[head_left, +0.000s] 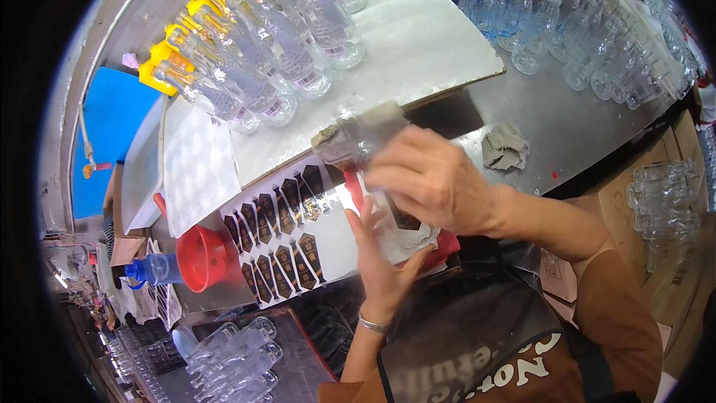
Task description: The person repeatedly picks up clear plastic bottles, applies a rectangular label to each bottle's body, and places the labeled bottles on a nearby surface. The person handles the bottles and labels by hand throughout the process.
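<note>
My left hand (380, 267) has thumb and index finger around a clear glass piece with a dark label (406, 219), seemingly a bottle lying on its side. Whitish cloth-like material (410, 248) bunches by the thumb. My right hand (440, 179) is curled over the glass from above, smeared by motion; what its fingers hold cannot be made out. Just beyond it lies a grey rolled cloth (333, 143), with a red strip (353, 186) below. To the left, a white sheet (280, 300) carries two rows of black labels (284, 218).
Labelled clear bottles (306, 67) stand on a white board (418, 37), with yellow caps (161, 60) behind. Several bluish bottles (533, 37) stand far right. A crumpled rag (505, 146), red cup (201, 257) and blue bottle (155, 269) flank my hands. More bottles (235, 362) lie lower left.
</note>
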Tool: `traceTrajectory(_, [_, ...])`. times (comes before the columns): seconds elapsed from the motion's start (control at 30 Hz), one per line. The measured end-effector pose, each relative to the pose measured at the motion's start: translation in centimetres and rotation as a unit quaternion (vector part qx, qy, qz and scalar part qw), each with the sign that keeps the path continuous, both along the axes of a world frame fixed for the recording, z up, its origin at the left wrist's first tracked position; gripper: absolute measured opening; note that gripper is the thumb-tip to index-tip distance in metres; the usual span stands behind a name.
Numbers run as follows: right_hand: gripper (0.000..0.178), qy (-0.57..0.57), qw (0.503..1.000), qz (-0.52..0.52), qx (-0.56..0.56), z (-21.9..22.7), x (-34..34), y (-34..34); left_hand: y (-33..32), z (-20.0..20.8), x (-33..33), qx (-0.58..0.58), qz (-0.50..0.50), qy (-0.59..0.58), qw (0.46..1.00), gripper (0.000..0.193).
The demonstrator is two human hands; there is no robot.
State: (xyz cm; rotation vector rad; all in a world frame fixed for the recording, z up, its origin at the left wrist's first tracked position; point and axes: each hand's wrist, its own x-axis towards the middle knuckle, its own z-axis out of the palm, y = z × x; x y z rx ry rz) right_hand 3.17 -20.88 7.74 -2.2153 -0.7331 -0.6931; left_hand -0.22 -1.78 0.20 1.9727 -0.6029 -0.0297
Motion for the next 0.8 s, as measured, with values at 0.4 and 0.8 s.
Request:
traceTrajectory(0.4, [0.018,0.029,0.995,0.060,0.076,-2.7,-0.4,-1.2,1.1,-0.9,0.2,-0.025,0.002,0.048,0.999,0.130])
traceTrajectory(0.8, [0.022,0.172,0.957,0.171,0.157,-5.1,-7.1,-3.3,1.2,-1.3,0.0,-0.052,0.000,0.083,0.995,0.124])
